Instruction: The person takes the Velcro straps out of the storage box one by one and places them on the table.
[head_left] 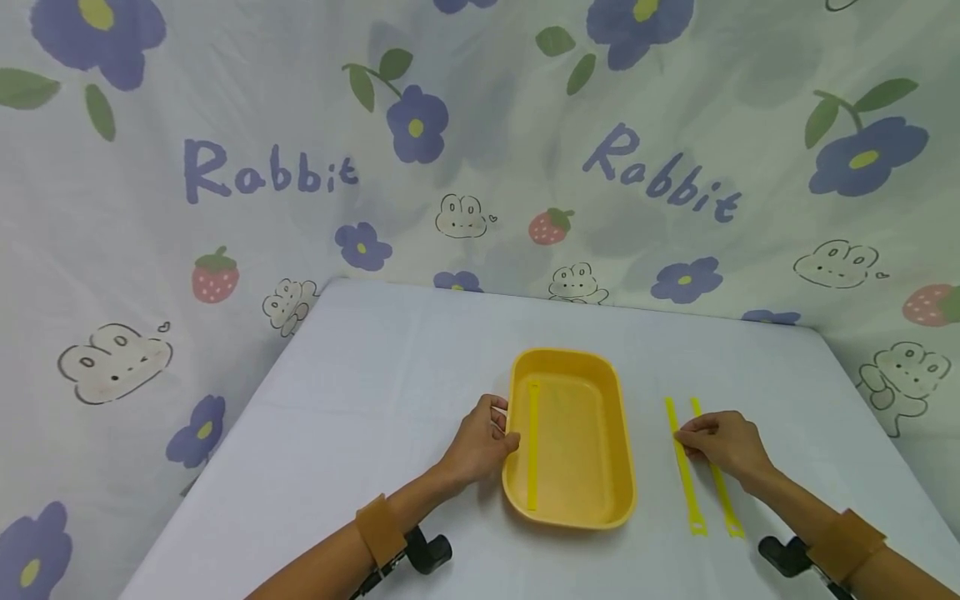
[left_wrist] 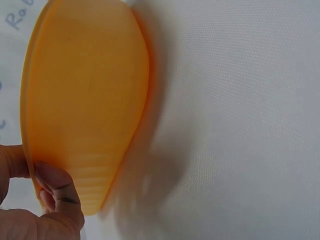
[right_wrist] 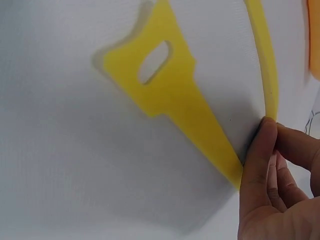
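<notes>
Yellow strips, 3: 1 inside the tray, 2 on the table to its right, the nearer strip pinched by right hand, contact with its neighbour unclear, pinch best kept to 1 strip; tray rim gripped by left hand, sensibly, for steadiness.

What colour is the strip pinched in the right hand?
The strip is plain yellow, seen best in the right wrist view.
</notes>
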